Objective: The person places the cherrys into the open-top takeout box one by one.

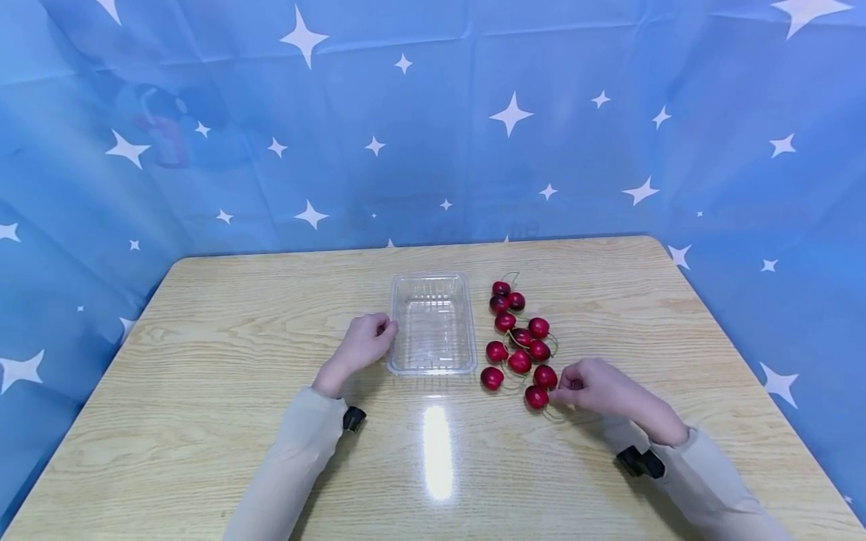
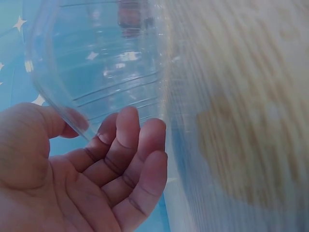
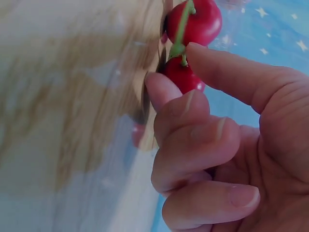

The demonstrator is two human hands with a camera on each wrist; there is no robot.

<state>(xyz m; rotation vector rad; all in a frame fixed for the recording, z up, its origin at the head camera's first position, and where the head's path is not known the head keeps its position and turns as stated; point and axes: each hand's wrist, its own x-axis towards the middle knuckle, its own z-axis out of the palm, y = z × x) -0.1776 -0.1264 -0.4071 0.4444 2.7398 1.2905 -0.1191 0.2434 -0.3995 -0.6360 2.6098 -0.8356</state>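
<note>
Container (image 1: 433, 371): clear, glossy, ribbed plastic. Cherries (image 1: 519, 361): smooth, glossy. Desk (image 1: 257, 315) looks wood-grained, shiny. Backdrop (image 1: 433, 173): creased cloth.

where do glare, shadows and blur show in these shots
Head view: a white glare streak on the table, nearer the camera than the clear container, soft shadows beside both sleeves; left wrist view: table grain smeared, small highlights on the clear container; right wrist view: table blurred, cherries clearer.

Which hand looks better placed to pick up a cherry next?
Probably the right hand: its fingertips are close beside the nearest cherry. The left hand grips the clear plastic container by its left rim, farther from all the cherries.
</note>
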